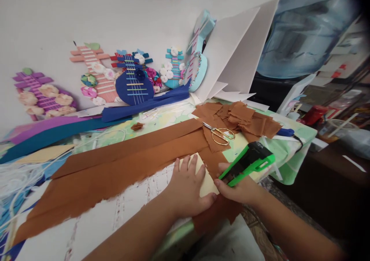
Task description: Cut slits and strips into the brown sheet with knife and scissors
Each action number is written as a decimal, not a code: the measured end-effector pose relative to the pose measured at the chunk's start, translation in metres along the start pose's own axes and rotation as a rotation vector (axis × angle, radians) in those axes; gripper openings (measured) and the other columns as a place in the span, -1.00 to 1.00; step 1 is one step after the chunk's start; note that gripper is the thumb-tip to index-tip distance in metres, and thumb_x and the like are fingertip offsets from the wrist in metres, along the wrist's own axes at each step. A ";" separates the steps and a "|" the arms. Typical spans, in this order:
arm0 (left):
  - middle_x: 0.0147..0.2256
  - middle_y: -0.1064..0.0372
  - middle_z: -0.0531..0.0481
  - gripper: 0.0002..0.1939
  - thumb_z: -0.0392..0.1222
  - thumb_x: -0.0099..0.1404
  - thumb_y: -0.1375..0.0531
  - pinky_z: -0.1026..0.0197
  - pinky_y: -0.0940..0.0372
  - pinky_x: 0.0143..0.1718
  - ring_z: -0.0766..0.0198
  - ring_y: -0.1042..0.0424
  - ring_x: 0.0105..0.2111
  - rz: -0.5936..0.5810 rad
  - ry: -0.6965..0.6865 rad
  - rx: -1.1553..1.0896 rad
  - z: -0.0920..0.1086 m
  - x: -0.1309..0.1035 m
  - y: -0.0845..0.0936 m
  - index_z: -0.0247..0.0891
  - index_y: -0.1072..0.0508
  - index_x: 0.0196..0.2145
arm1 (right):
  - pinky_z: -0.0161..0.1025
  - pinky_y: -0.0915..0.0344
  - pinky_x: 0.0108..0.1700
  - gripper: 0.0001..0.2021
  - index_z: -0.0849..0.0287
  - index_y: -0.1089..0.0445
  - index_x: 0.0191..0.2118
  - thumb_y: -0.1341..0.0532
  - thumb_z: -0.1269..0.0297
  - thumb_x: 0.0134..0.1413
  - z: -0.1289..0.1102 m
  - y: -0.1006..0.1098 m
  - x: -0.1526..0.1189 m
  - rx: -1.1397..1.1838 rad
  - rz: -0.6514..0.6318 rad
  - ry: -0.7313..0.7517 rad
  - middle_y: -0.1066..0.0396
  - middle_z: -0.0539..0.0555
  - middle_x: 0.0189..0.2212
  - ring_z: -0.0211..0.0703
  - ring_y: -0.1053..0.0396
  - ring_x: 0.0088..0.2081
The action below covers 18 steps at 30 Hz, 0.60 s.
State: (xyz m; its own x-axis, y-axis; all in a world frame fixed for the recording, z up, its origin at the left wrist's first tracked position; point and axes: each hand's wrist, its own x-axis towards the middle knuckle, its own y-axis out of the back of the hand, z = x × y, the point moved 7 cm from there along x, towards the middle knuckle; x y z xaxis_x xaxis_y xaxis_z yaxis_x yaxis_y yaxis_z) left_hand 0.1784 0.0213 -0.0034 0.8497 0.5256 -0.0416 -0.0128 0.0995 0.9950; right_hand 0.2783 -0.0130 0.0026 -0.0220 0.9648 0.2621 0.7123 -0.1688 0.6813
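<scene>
My left hand (187, 188) lies flat with its fingers spread on a pale yellow piece (209, 178) at the end of a white board (100, 218). Brown crepe paper (138, 157) runs along the board's far side and past its right end. In my right hand (239, 188) is a green and black cutter-like tool (247, 163), its lower end by the board's right edge; that tip is hidden. Gold-handled scissors (221, 134) rest on the brown paper beyond my hands, beside a pile of brown paper pieces (239, 116).
Decorated paper instruments (134, 86) lean against the wall. White boards (231, 41) stand behind the brown pile. White cords (14, 188) lie at left. A large water bottle (303, 34) stands at right, near a dark surface (332, 172) holding a cup (337, 130).
</scene>
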 end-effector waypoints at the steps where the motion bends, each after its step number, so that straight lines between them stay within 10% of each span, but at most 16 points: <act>1: 0.16 0.22 -0.34 -0.25 0.26 0.12 0.08 -0.27 0.28 0.02 -0.22 0.19 0.11 0.000 0.000 0.000 0.000 0.000 0.000 -0.34 -0.09 0.10 | -0.34 0.00 -0.57 -0.78 0.13 0.04 -0.60 -0.03 0.20 -0.11 0.000 0.000 0.000 0.009 0.001 0.000 -0.02 -0.10 -0.70 -0.32 -0.06 -0.63; 18: 0.16 0.23 -0.36 -0.25 0.26 0.11 0.07 -0.25 0.28 0.02 -0.22 0.19 0.11 -0.005 0.003 0.011 0.001 0.000 0.000 -0.35 -0.10 0.10 | -0.32 -0.02 -0.57 -0.75 0.12 0.05 -0.61 -0.02 0.16 -0.09 0.007 0.007 -0.002 0.197 0.064 -0.027 0.01 -0.09 -0.70 -0.29 -0.05 -0.62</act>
State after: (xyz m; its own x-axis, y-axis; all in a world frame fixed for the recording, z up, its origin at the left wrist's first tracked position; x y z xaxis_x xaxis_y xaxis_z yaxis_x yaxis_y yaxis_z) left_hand 0.1788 0.0203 -0.0029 0.8479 0.5280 -0.0464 -0.0030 0.0923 0.9957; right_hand 0.2877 -0.0149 0.0019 0.0450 0.9588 0.2805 0.8352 -0.1902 0.5161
